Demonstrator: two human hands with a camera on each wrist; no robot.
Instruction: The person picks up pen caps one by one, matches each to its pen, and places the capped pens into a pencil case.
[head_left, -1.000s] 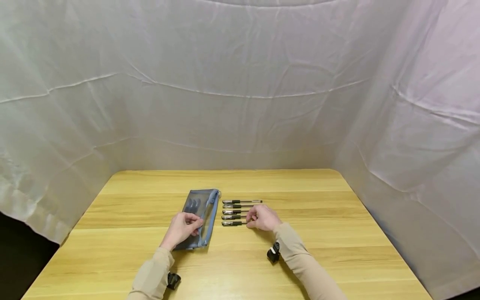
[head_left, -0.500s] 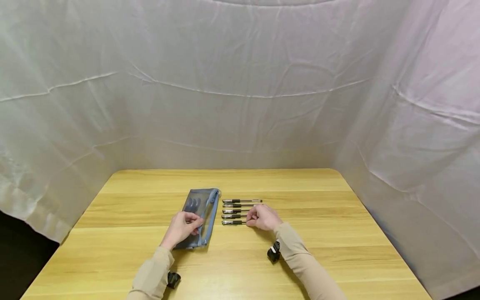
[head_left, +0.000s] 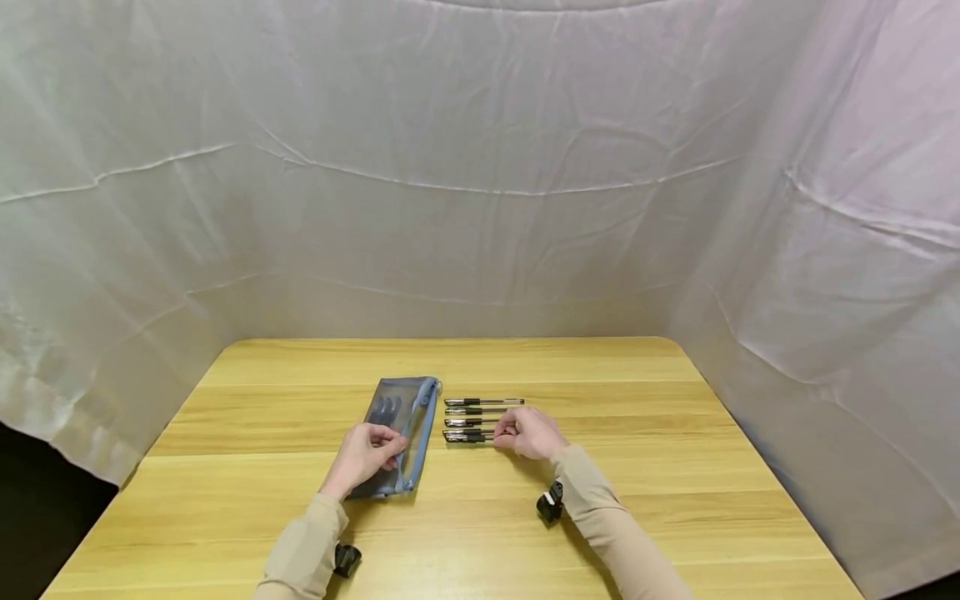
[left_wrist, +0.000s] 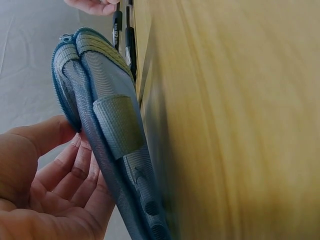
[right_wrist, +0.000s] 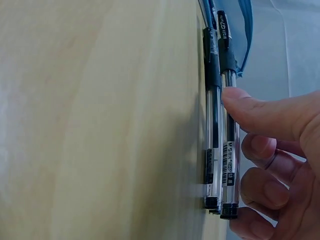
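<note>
A blue see-through mesh zip pouch [head_left: 397, 396] lies on the left of the table, its zipped side parted. My left hand [head_left: 367, 454] pinches the pouch's zip edge between thumb and fingers, raising it; the left wrist view shows the thumb [left_wrist: 47, 132] at that edge. My right hand [head_left: 528, 433] pinches a clear-barrelled black gel pen [right_wrist: 229, 160] near its middle. That pen is lifted a little off the table and, in the head view, overlaps the nearest pen of the row. The other pens [head_left: 483, 402] lie parallel, caps toward the pouch.
The wooden table [head_left: 600, 517] carries the pouch and pens. A pale grey cloth curtain [head_left: 480, 233] hangs around its back and sides. Black wrist cameras [head_left: 551, 502] are strapped at both sleeves.
The nearest pen has been lifted from the table by my right hand and shifted slightly up and away, over the neighbouring pen. My left hand and the pouch have stayed put.
</note>
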